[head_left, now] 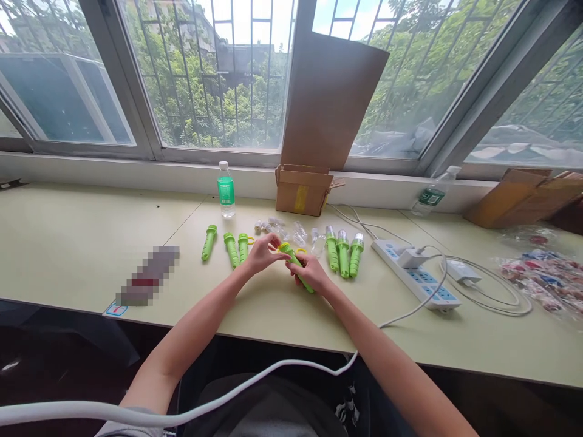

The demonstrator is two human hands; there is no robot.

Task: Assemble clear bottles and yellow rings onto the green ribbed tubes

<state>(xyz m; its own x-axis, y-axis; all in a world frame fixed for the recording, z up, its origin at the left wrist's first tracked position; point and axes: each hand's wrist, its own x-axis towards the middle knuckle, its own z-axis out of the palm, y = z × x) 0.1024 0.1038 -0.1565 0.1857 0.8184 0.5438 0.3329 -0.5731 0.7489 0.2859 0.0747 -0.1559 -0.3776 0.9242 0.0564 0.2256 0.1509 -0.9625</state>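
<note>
Both my hands meet over the middle of the pale green table (82,237). My right hand (312,273) is wrapped round the body of a green plastic tube (294,260), which lies tilted. My left hand (262,254) pinches the tube's upper end with its fingertips. Three green tubes (231,246) lie to the left of my hands. Three more with clear caps (344,252) lie to the right. Several small clear caps (291,230) are scattered just behind my hands.
A water bottle (226,189) with a green label and a small open cardboard box (303,189) stand by the window sill. A white power strip (416,273) with plugs and cables lies at the right. Packets (542,276) sit at the far right. A white cable (255,379) crosses the table's front edge.
</note>
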